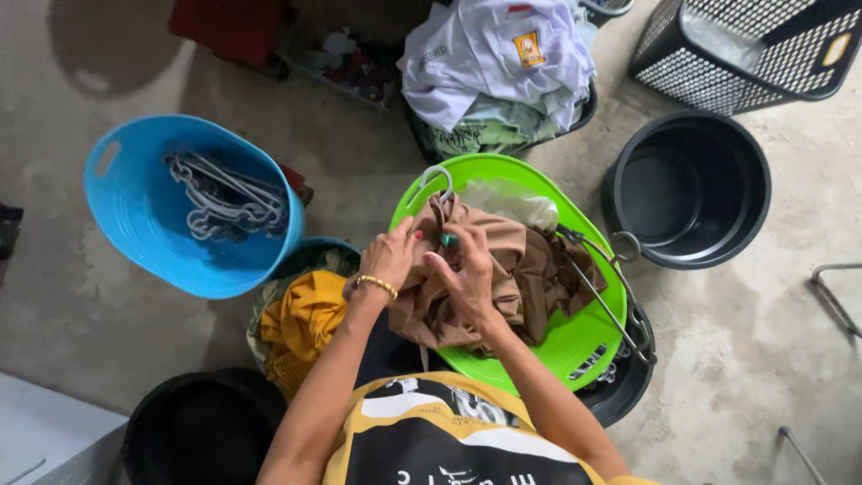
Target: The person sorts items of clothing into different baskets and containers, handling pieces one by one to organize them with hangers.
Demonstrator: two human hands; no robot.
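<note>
Both hands meet over the green basin point(588, 337), closed on a brown garment point(503, 278) heaped inside it. The left hand point(388, 259) pinches the cloth beside a grey hanger point(440, 184), whose hook rises at twelve o'clock from the grip. The right hand point(467, 274) bunches fabric just at three o'clock of the left, fingers curled shut. The garment's bulk trails toward four o'clock. A blue tub point(135, 211) of hangers sits at nine o'clock, well apart.

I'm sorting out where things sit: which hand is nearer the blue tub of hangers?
Left. The left hand grips the brown garment on the side towards the blue tub; the right hand is farther away.
</note>
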